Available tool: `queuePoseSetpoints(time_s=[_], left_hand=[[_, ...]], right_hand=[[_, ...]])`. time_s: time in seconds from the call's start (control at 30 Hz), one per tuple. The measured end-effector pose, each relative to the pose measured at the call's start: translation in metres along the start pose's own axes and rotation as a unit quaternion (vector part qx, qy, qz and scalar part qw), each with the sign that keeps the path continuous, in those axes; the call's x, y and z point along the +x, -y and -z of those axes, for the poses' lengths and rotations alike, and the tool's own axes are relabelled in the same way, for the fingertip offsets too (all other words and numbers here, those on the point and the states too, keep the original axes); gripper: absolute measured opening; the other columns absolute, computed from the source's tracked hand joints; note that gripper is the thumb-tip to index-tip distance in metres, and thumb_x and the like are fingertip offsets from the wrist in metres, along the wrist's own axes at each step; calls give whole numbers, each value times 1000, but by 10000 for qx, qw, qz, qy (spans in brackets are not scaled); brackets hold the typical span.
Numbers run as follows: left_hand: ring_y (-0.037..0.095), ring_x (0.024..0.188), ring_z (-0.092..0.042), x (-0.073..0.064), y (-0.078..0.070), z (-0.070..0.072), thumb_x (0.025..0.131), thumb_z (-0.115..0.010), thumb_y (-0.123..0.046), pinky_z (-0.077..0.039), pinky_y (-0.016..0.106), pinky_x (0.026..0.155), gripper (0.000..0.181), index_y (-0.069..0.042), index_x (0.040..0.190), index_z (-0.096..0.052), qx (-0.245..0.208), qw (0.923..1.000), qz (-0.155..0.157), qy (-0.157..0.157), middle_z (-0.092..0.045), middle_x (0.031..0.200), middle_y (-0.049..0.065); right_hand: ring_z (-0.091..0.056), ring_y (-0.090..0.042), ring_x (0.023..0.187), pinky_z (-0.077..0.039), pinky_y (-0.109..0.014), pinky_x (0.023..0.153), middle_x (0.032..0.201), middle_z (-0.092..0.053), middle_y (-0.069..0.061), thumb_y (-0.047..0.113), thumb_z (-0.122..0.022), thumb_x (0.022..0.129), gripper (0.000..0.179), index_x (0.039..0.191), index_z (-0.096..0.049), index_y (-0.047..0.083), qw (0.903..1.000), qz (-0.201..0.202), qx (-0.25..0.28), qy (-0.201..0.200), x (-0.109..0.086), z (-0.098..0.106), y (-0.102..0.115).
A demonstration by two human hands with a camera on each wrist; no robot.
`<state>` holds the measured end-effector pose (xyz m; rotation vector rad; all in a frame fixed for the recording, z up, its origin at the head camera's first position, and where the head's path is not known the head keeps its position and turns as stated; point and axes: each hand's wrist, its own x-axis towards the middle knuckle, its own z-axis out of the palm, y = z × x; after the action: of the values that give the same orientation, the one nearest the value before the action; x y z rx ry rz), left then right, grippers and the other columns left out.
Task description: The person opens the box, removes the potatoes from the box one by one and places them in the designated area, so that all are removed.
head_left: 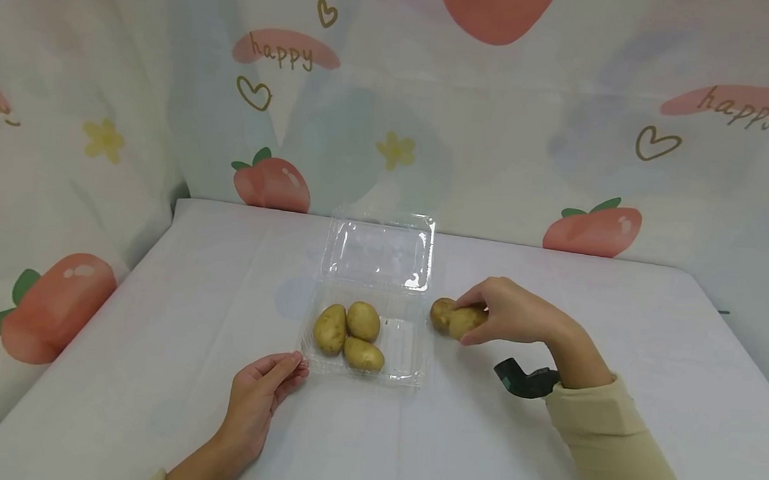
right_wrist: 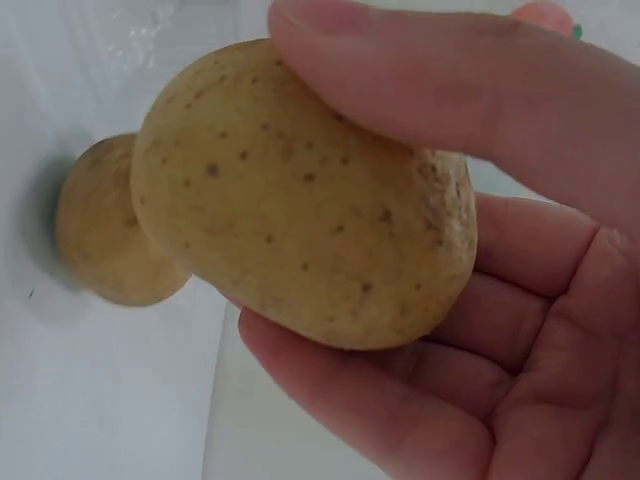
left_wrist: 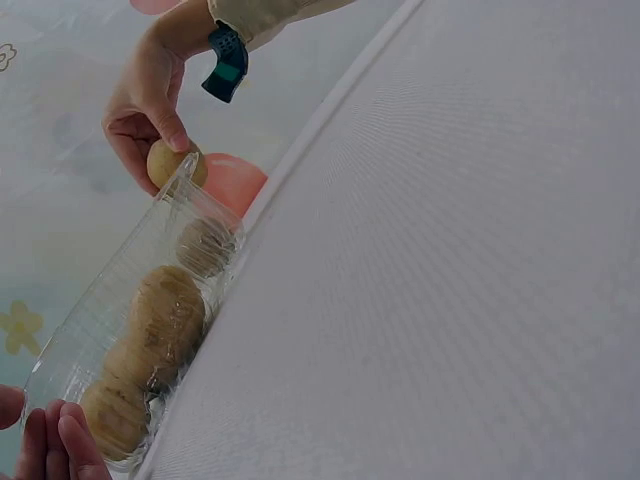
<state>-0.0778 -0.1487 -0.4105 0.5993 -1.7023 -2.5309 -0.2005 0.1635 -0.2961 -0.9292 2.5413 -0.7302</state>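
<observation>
A clear plastic clamshell container (head_left: 403,375) lies with its lid (head_left: 380,251) folded back. Three potatoes (head_left: 363,321) sit in its base, toward the left. My left hand (head_left: 260,393) pinches the container's front left corner between thumb and fingers. To the right of the container, my right hand (head_left: 518,312) grips a potato (right_wrist: 300,200) between thumb and fingers, and the left wrist view shows this potato raised above the table. Another potato (right_wrist: 115,225) rests on the table just beyond it, close to the container's right side.
A white cloth covers the table (head_left: 226,275). Behind it hangs a patterned curtain (head_left: 495,130) with strawberries and hearts. A dark green curved band (head_left: 526,379) is at my right wrist, below the sleeve (head_left: 609,440).
</observation>
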Motion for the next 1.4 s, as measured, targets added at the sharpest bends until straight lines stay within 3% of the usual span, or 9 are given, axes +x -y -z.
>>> queuePoseSetpoints(time_s=[0.2, 0.6, 1.07, 1.4], left_hand=[[18, 80, -64, 0, 1, 0, 86, -62, -5, -53, 29, 78, 23, 13, 101, -58, -60, 10000, 3, -35, -65, 87, 11], [18, 80, -64, 0, 1, 0, 87, -60, -3, -53, 29, 78, 20, 12, 99, -59, -65, 10000, -9, -52, -65, 86, 11], [18, 80, -64, 0, 1, 0, 88, -58, -1, -53, 29, 78, 16, 10, 98, -60, -37, 10000, 4, -12, -65, 86, 11], [17, 80, -64, 0, -1, 0, 87, -61, -4, -53, 28, 78, 19, 11, 99, -59, -3, 10000, -2, -6, -65, 86, 11]], right_hand=[[-50, -14, 66, -44, -24, 55, 74, -59, 3, 9, -78, 69, 29, 96, -69, 1, 10000, -48, -17, 21, -2, 2, -12], [-51, -17, 76, -46, -29, 65, 84, -63, -1, 11, -80, 68, 36, 98, -67, -4, 9985, -531, -90, 133, 4, -1, -34], [-51, -15, 73, -45, -29, 65, 81, -63, 0, 10, -80, 66, 36, 97, -68, -5, 9977, -588, -98, 319, 8, -6, -47], [-53, -21, 86, -47, -35, 76, 95, -65, -7, 13, -79, 69, 41, 103, -65, -6, 9976, -677, -10, 125, 12, -7, -54]])
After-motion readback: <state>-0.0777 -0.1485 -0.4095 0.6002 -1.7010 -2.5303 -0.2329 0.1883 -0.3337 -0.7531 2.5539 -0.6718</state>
